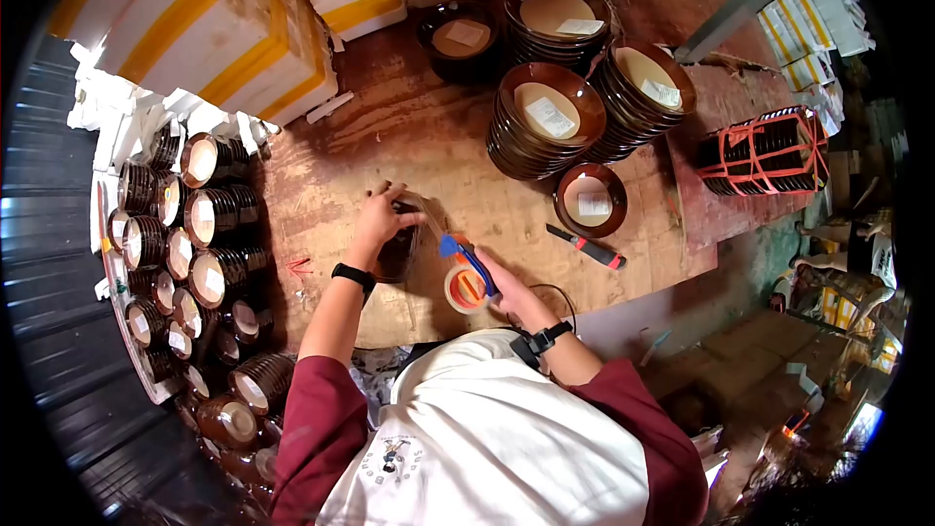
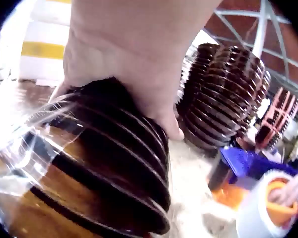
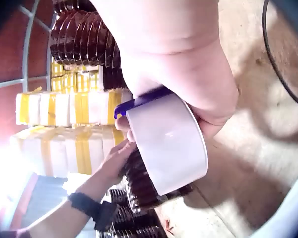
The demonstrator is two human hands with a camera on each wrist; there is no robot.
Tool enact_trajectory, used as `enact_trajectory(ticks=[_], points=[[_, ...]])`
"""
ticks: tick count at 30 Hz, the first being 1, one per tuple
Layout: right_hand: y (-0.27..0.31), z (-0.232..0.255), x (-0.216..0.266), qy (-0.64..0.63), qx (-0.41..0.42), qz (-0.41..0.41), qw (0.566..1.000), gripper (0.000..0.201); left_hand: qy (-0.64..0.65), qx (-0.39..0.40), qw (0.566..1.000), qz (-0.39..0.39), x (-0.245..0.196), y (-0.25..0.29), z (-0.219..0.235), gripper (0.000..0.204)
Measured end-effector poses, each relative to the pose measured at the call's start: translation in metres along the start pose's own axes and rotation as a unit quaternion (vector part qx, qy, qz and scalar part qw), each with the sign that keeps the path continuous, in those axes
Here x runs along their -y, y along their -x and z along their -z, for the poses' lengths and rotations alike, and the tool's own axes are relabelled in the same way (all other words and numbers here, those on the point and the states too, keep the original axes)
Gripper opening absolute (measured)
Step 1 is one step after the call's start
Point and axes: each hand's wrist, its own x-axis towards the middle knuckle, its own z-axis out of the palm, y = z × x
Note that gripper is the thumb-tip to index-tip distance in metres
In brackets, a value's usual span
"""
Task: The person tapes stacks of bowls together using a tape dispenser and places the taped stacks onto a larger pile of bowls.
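Observation:
My left hand [image 1: 383,221] grips a short stack of dark brown bowls [image 2: 134,163], fingers and thumb spread around it in the left wrist view. Clear tape [image 2: 27,148] lies shiny and wrinkled across the stack's side. Just to the right, my right hand [image 1: 506,287] holds a blue tape dispenser [image 1: 475,268] by its handle. Its wide tape roll [image 3: 169,144] has an orange hub, and the dispenser's blue head is close to the stack. The right fingers are partly hidden behind the roll in the right wrist view.
Tall stacks of labelled brown bowls [image 1: 545,122] stand at the back right, with a single bowl [image 1: 590,201] and a box cutter [image 1: 586,246] nearer. Many bowl stacks [image 1: 205,219] fill the left side. White foam boxes [image 1: 209,24] rise behind. A strapped bundle [image 1: 765,151] sits far right.

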Motion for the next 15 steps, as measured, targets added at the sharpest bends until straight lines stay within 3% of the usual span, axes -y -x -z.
enact_trajectory(ticks=[2,3,4,7,12,15], points=[[0.022,0.006,-0.005,0.040,0.007,-0.019,0.999,0.037,0.118,0.002,0.988,0.100,0.000,0.000,0.009,0.080],[0.032,0.016,-0.008,0.078,0.046,-0.092,0.992,0.038,0.176,0.003,0.973,0.150,0.001,0.000,0.011,0.080],[0.037,0.021,-0.014,0.094,0.037,-0.088,0.991,0.039,0.226,-0.051,0.960,0.154,0.004,0.002,0.002,0.080],[0.056,0.015,-0.015,0.101,-0.002,-0.067,0.993,0.041,0.134,-0.080,0.964,0.215,-0.011,0.002,-0.001,0.080],[0.058,0.030,-0.029,0.190,-0.043,-0.009,0.981,0.042,0.136,-0.112,0.945,0.277,-0.018,-0.005,-0.014,0.070],[0.044,0.031,-0.024,0.227,-0.012,-0.034,0.973,0.045,0.126,-0.122,0.941,0.288,-0.012,-0.005,-0.023,0.068]])
